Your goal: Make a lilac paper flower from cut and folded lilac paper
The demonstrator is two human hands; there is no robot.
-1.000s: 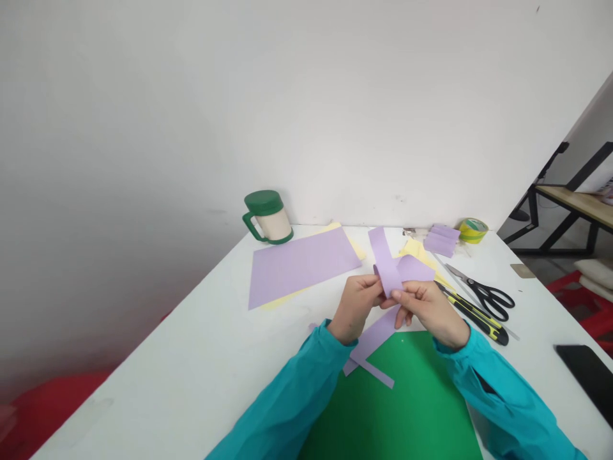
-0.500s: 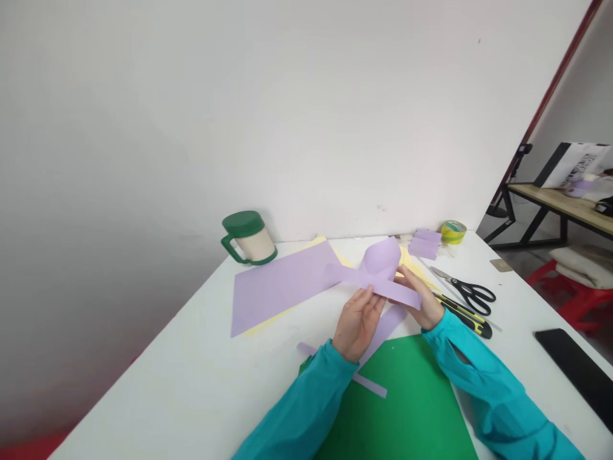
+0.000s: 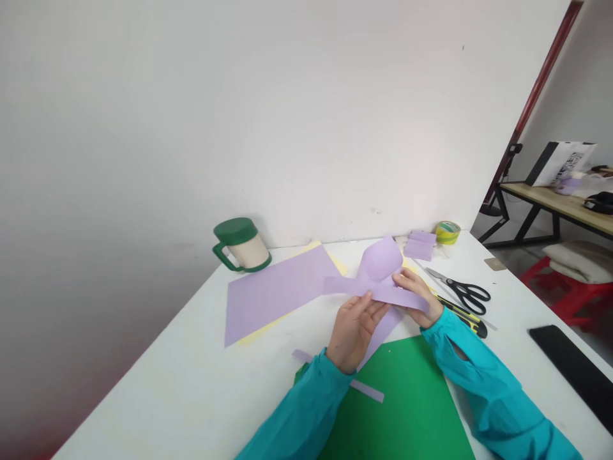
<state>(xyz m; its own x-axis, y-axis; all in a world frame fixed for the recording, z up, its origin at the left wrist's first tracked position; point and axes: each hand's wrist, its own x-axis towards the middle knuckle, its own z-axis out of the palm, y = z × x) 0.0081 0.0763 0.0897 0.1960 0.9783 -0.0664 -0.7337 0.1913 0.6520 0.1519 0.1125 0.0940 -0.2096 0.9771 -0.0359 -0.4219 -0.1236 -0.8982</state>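
Observation:
Between my hands is a purple paper piece (image 3: 382,260) with a curled, rounded upper part and a long strip across its front. My left hand (image 3: 355,329) pinches the strip from below, thumb on its near side. At the right, my right hand (image 3: 419,295) grips the same piece, its thumb beside the curled part and its other fingers partly hidden behind the strip. Below them, a purple paper strip (image 3: 383,331) and a narrow purple strip (image 3: 368,391) lie partly over a green sheet (image 3: 402,396).
A green-and-cream mug (image 3: 246,246) stands at the back left beside a purple sheet (image 3: 278,291) over yellow paper. To the right lie black scissors (image 3: 460,289), a yellow-black utility knife (image 3: 472,319), a tape roll (image 3: 447,232), folded purple paper (image 3: 420,245) and a black flat object (image 3: 572,370).
The paper piece has been turned: its strip went from upright to lying crosswise, with the curled part above. My right hand moved from the front to the right side. The view shifted rightward.

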